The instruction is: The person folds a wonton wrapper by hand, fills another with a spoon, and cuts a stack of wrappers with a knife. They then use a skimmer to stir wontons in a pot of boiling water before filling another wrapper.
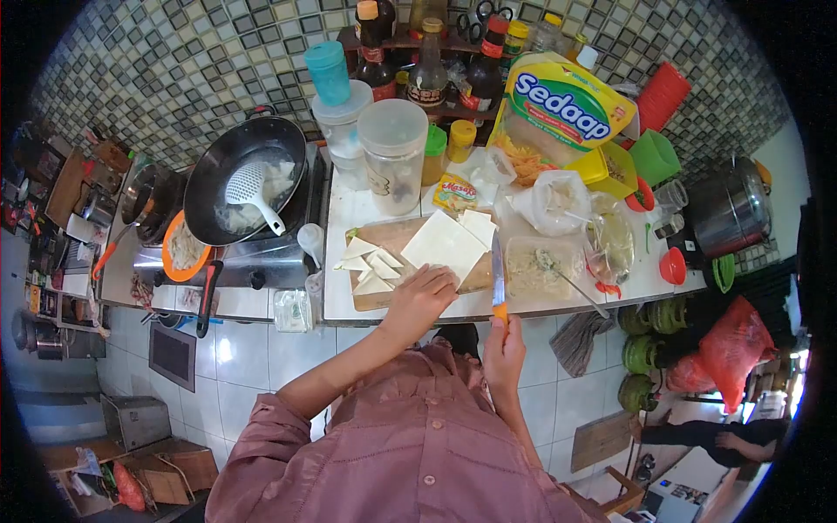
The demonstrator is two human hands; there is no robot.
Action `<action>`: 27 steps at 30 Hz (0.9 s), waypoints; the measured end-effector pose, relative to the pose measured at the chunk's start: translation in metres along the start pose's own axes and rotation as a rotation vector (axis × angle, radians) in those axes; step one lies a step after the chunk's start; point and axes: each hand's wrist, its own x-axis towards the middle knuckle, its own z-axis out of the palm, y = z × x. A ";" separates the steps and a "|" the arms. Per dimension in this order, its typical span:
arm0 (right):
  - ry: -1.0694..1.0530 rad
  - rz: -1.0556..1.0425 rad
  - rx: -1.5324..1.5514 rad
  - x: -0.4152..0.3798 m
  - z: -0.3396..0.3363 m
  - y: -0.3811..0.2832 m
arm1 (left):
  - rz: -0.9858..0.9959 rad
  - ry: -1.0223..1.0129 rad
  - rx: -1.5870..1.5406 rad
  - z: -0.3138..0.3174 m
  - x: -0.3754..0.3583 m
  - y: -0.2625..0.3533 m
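Observation:
My right hand [503, 343] is closed around the orange handle of a knife [498, 277], its blade pointing away from me beside the cutting board's right end. On the wooden cutting board [375, 302] lies a square white wrapper sheet [446, 247], with smaller cut pieces [477, 227] at its upper right. My left hand [425, 295] lies on the sheet's lower left edge, fingers extended. Left of it are several triangular cut wrappers [370, 266]. To the right of the knife, a clear tray [540, 275] holds a pale filling and a spoon [571, 283].
At left, a black wok [202, 222] with a white slotted ladle [253, 196] sits on the stove; its handle juts past the counter edge. An orange-rimmed bowl [177, 270] stands beside it. Tall containers [392, 166], sauce bottles [427, 74] and a Sedaap bag [567, 100] line the back.

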 end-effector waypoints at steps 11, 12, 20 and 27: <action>-0.009 -0.031 0.012 -0.001 -0.002 0.008 | 0.005 0.019 0.086 0.002 -0.002 0.004; -0.008 -0.030 0.013 -0.001 -0.002 0.008 | 0.006 0.018 0.086 0.001 -0.002 0.004; -0.094 -0.152 -0.175 -0.005 -0.001 0.005 | 0.020 0.030 0.128 -0.020 -0.018 -0.004; -0.049 -0.273 -0.380 -0.016 0.014 0.003 | -0.085 -0.039 0.209 -0.038 -0.026 0.001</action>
